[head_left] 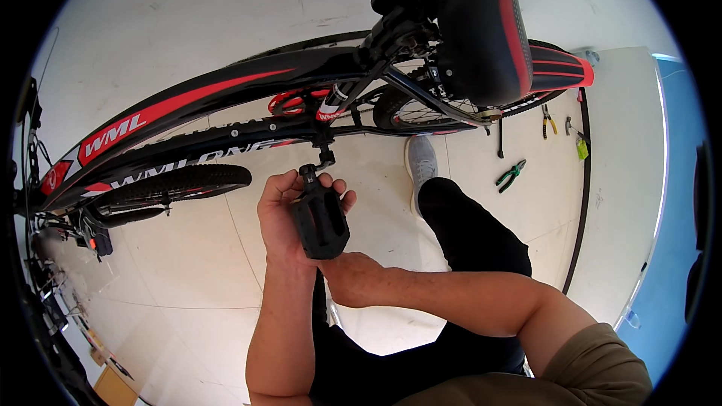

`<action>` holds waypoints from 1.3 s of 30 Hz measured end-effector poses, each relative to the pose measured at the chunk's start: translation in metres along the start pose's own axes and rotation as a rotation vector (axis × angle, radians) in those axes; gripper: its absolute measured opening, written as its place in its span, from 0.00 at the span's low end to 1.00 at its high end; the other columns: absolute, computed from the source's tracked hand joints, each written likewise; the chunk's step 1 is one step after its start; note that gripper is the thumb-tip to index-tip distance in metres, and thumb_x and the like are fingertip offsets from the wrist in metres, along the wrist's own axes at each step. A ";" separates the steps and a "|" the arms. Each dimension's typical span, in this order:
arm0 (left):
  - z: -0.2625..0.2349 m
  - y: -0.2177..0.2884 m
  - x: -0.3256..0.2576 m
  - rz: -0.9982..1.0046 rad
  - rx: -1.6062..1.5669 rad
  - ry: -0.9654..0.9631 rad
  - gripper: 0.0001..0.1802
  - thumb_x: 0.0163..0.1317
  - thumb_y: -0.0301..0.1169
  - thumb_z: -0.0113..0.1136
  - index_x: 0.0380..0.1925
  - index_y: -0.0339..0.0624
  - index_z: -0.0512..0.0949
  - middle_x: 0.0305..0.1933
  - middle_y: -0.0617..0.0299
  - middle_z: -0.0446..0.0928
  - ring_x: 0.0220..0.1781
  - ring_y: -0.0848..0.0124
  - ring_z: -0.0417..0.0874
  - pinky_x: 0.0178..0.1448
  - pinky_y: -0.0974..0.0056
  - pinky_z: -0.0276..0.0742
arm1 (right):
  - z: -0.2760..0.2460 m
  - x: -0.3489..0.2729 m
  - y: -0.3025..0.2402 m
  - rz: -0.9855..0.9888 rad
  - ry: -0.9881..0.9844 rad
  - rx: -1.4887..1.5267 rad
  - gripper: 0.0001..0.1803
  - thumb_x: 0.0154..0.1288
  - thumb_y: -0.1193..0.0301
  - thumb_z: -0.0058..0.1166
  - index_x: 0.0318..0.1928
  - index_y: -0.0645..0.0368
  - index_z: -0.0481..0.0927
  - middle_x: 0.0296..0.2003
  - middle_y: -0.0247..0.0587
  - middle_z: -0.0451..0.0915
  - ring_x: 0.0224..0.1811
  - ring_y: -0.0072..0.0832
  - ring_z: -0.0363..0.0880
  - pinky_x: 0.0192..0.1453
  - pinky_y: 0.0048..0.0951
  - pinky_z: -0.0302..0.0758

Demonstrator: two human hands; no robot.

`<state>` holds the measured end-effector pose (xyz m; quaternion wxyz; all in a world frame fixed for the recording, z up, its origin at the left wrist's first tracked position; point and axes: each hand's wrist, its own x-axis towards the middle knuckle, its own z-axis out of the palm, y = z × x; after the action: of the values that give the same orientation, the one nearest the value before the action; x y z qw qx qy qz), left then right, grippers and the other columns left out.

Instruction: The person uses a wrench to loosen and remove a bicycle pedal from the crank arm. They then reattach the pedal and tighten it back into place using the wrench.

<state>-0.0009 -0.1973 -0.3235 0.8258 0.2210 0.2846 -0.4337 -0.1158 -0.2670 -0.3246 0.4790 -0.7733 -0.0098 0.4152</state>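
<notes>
A black bicycle pedal [322, 218] is gripped in my left hand [281, 214], the fingers wrapping behind it and their tips showing on its far side. Its spindle end lies close to the crank arm [326, 156] of a black and red bicycle [210, 132]; I cannot tell whether the two are joined. Just below the pedal, by my left wrist, is my right hand [355, 280]. It is bent inward, the back of it toward me, with its fingers hidden from view.
The bicycle stands along the far side, its saddle [481, 30] at upper right. On the tiled floor at right lie green-handled pliers [511, 176], yellow-and-black pliers [548, 122], a dark wrench-like tool [501, 140] and a hammer [573, 128]. My shoe [423, 169] is beside the bicycle.
</notes>
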 end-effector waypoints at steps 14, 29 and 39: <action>0.021 0.014 -0.016 0.086 0.444 0.212 0.10 0.61 0.32 0.65 0.27 0.42 0.74 0.33 0.53 0.81 0.35 0.61 0.83 0.40 0.57 0.85 | 0.004 0.000 0.005 -0.027 0.016 0.008 0.28 0.58 0.80 0.46 0.61 0.67 0.65 0.34 0.55 0.83 0.39 0.49 0.84 0.46 0.47 0.78; 0.008 0.033 -0.008 0.007 0.413 0.231 0.09 0.55 0.28 0.68 0.23 0.41 0.76 0.38 0.47 0.83 0.41 0.61 0.84 0.46 0.55 0.84 | 0.008 0.002 0.008 0.011 -0.017 0.000 0.27 0.65 0.72 0.46 0.65 0.59 0.63 0.40 0.57 0.82 0.43 0.53 0.82 0.49 0.53 0.76; 0.007 0.034 -0.009 0.025 0.526 0.203 0.08 0.59 0.30 0.64 0.32 0.43 0.74 0.41 0.46 0.81 0.42 0.53 0.82 0.50 0.42 0.81 | 0.010 0.001 0.009 -0.041 0.071 -0.004 0.24 0.60 0.77 0.46 0.59 0.66 0.67 0.37 0.56 0.83 0.41 0.50 0.83 0.47 0.50 0.77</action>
<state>0.0250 -0.1783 -0.3086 0.7127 0.4738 0.2407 -0.4580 -0.1247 -0.2638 -0.3337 0.4859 -0.7881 -0.0096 0.3778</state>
